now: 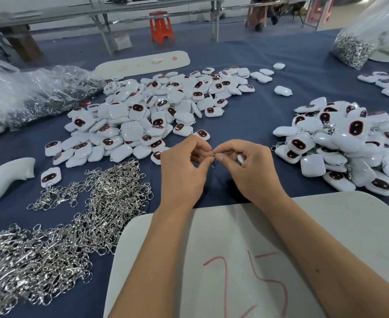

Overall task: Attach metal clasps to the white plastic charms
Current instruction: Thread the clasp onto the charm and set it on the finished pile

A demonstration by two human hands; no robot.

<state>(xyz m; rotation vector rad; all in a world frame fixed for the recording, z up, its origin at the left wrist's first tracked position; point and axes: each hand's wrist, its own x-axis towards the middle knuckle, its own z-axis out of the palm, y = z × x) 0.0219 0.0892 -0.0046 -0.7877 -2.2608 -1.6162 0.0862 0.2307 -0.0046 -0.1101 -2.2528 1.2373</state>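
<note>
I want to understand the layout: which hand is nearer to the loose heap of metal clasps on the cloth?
The left hand. It is just right of the clasp heap, with bare cloth between them. The right hand is farther right, beyond the left, fingertips meeting at a small clasp.

Blue cloth [246, 65] covers worktable. Beyond far edge, long grey metal tables [97, 10] on angled legs stand in row. Orange plastic stool [161, 26] on floor between them, near centre. Pink stools [321, 10] at far right, partly under table. Wooden bench leg [26, 43] at far left. Small pale box [122, 41] on floor by table leg. Floor [189, 31] blue-grey. Wall behind pale, mostly hidden. Light even, soft, diffuse shadows.
</note>
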